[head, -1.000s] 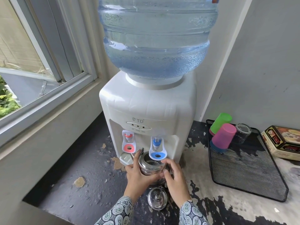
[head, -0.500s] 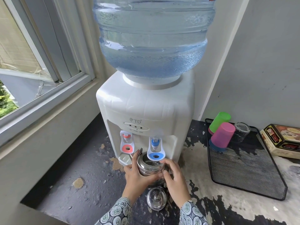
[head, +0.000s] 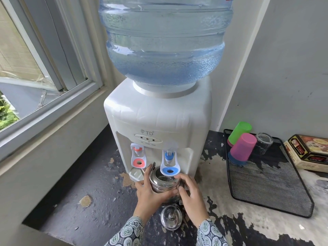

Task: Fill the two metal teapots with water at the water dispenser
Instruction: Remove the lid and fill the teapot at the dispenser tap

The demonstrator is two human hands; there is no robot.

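Observation:
A small metal teapot [head: 163,183] with its lid off sits under the blue tap [head: 169,163] of the white water dispenser [head: 158,118]. My left hand [head: 150,191] wraps the pot's left side and front. My right hand [head: 190,194] cups its right side, fingertips near the blue lever. The pot's shiny lid [head: 171,217] lies on the counter just in front, between my wrists. The red tap [head: 137,156] is to the left. Only one teapot is in view.
A black mesh tray [head: 269,189] on the right holds upturned green [head: 239,132] and pink [head: 242,148] cups and a glass [head: 262,143]. A printed box [head: 312,151] sits at far right. A window frame and sill run along the left. The dark counter [head: 88,183] has peeling paint.
The hands and the teapot have stayed in place under the blue tap; the view has only shifted slightly.

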